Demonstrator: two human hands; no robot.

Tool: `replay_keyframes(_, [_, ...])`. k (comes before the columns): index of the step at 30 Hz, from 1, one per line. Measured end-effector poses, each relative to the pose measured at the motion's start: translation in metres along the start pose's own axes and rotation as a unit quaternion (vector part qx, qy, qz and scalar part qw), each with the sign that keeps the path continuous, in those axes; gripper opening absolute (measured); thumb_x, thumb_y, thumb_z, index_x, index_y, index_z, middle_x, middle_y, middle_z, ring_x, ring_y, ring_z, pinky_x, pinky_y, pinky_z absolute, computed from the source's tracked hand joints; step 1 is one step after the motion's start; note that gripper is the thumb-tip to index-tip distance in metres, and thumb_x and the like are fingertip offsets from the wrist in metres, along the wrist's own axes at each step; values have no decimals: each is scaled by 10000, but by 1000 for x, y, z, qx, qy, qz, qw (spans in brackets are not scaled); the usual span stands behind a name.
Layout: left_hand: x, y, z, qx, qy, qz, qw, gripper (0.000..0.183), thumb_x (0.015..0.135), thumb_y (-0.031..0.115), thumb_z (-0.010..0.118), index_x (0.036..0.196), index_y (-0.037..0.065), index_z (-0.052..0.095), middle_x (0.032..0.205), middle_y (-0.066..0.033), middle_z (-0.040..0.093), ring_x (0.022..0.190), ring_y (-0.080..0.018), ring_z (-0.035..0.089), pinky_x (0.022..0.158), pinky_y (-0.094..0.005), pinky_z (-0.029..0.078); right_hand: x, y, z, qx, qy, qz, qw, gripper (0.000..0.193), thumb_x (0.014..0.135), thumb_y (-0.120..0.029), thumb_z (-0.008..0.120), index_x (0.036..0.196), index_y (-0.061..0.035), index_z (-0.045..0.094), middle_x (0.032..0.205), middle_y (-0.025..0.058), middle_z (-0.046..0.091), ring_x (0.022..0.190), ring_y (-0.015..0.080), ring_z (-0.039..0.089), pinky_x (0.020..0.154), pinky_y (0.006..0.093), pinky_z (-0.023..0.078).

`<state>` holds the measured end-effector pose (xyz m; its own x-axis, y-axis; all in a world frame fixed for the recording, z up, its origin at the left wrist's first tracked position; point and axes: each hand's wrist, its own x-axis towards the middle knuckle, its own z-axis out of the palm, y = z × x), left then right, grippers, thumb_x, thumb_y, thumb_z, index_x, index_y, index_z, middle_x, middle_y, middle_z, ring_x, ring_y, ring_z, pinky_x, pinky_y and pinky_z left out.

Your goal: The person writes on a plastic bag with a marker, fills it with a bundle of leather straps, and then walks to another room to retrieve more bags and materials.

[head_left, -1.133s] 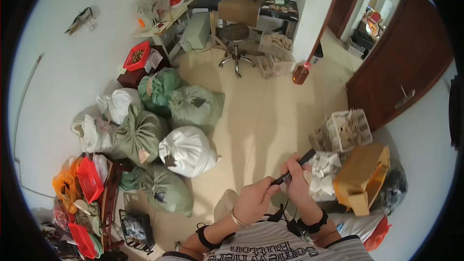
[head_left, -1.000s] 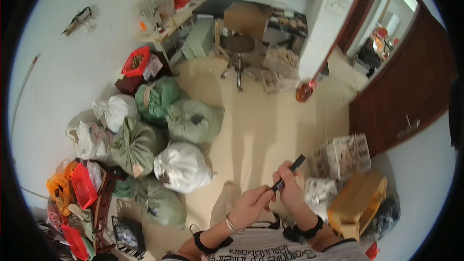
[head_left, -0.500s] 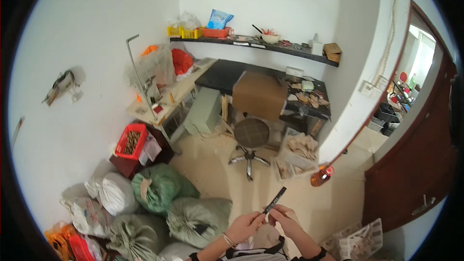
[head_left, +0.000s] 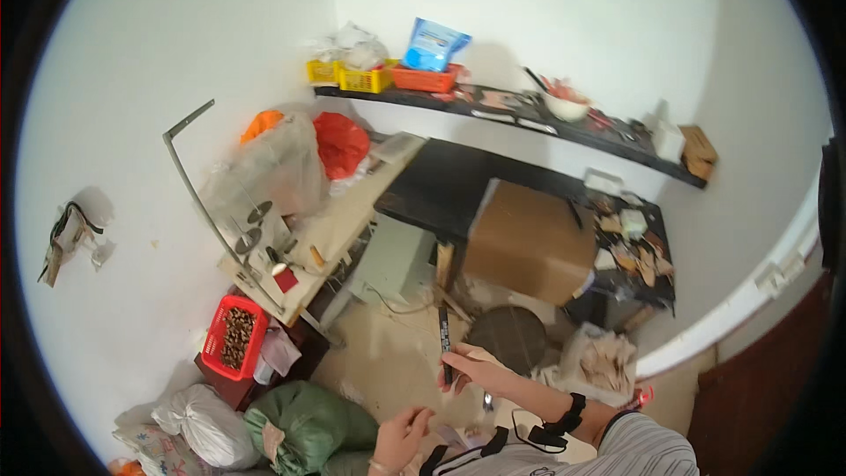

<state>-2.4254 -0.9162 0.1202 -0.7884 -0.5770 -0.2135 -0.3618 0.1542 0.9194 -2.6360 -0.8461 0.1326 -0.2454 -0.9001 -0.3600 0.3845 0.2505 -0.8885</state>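
A black marker pen (head_left: pixel 445 344) with pale print stands nearly upright in my right hand (head_left: pixel 476 368). The fingers close around its lower part, and its upper end sticks out above them. My left hand (head_left: pixel 401 438) is apart from the pen, lower and to the left. Its fingers are curled in with the thumb against them; whether anything small is inside is hidden. A dark strapped device (head_left: pixel 560 419) sits on my right forearm. Beyond the pen stands a dark round stool (head_left: pixel 508 339), partly covered by my right hand.
A black table (head_left: pixel 432 181) carries brown board (head_left: pixel 529 238) and scraps. A pale sewing table (head_left: pixel 339 220) stands left. Above runs a black shelf (head_left: pixel 493 110) with baskets and a bowl. A red basket (head_left: pixel 233 335) of small brown pieces and stuffed sacks (head_left: pixel 304 432) lie lower left.
My hands have parted: the marker pen, between both hands before, is now in the right alone, held farther forward and left. The view has swung closer to the shelf and tables.
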Motion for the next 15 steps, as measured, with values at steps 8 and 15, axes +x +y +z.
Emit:
replay_keyframes(8, [206,-90,-126,-138,108,-12,985,244,974,204,511,960,-6,633,665,-47,581,584,-114,533,559,-262,441,231,-114,-61,-384,29,-103,917,363,912,-292,583,1174,-41,582,829,60,665,679,145,594,628,280,476])
replay_keyframes(15, [399,-19,-228,19,108,2,994,267,960,250,512,964,10,629,673,-74,586,632,-169,567,616,-313,454,341,-261,-146,-549,243,-81,796,258,860,-263,588,992,-65,686,916,153,672,857,339,633,764,405,506])
